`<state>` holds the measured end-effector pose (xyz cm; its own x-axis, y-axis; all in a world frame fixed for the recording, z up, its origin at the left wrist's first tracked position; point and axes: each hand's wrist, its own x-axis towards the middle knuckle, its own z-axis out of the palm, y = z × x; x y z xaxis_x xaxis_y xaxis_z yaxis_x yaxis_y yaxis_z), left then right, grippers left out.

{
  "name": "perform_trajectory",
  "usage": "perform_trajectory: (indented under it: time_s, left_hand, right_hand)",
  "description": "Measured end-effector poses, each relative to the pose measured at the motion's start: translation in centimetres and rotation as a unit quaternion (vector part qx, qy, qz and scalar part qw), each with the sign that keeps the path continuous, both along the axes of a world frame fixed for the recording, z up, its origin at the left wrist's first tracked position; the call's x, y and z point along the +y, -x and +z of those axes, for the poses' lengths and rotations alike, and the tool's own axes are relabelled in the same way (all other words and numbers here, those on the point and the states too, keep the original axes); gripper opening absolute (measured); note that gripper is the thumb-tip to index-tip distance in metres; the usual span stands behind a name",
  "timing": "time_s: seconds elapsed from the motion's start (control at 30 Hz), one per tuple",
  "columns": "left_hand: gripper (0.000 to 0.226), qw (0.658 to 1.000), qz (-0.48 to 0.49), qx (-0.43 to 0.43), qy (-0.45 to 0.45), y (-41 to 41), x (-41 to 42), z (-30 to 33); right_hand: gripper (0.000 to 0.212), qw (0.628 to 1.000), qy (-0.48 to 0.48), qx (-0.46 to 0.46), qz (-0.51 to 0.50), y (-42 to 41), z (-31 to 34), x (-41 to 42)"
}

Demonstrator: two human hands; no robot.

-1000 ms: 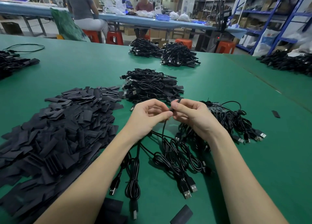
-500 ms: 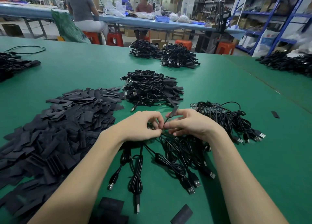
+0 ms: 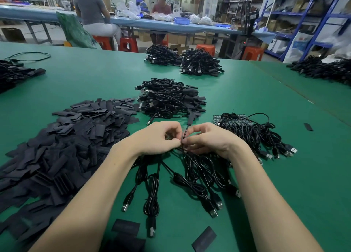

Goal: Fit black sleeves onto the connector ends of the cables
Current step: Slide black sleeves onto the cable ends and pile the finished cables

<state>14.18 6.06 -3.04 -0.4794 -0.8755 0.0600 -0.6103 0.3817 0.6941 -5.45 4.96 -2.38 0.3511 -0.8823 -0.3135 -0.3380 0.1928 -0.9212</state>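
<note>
Far left, my loose sleeves (image 3: 62, 147) lay in a big heap, so plenty remained. My left hand (image 3: 157, 138) pinched something small I couldn't make out; my right hand (image 3: 207, 139) pinched a thin black cable (image 3: 187, 129) with a sleeve at its raised tip, directly above the unsleeved cables (image 3: 199, 173). Beyond, the sleeved bundle (image 3: 171, 99) looked finished. The green table (image 3: 284, 185) filled the view. Behind it: blue workbench (image 3: 133, 22), people seated, blue shelving (image 3: 303, 14) at right.

Green table (image 3: 247, 103), black sleeve pile (image 3: 62, 156), cable heaps (image 3: 169, 99), loose cables (image 3: 199, 175)
</note>
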Motion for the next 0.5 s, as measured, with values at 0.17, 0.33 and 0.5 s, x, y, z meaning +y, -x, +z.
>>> perform_trajectory:
  time_s: [0.17, 0.33, 0.5]
  left_hand:
    - [0.01, 0.999, 0.007, 0.046, -0.01, 0.8, 0.4, 0.8]
    - [0.02, 0.998, -0.028, 0.056, -0.01, 1.1, 0.5, 1.3]
    - [0.011, 0.997, -0.031, 0.042, -0.063, 0.7, 0.4, 0.2]
  right_hand:
    - [0.018, 0.996, 0.033, 0.04, -0.071, -0.1, -0.4, -0.3]
    - [0.01, 0.968, 0.118, -0.028, -0.22, 0.0, 0.5, -1.2]
    - [0.015, 0.921, 0.201, -0.092, -0.321, 1.1, 0.8, -1.9]
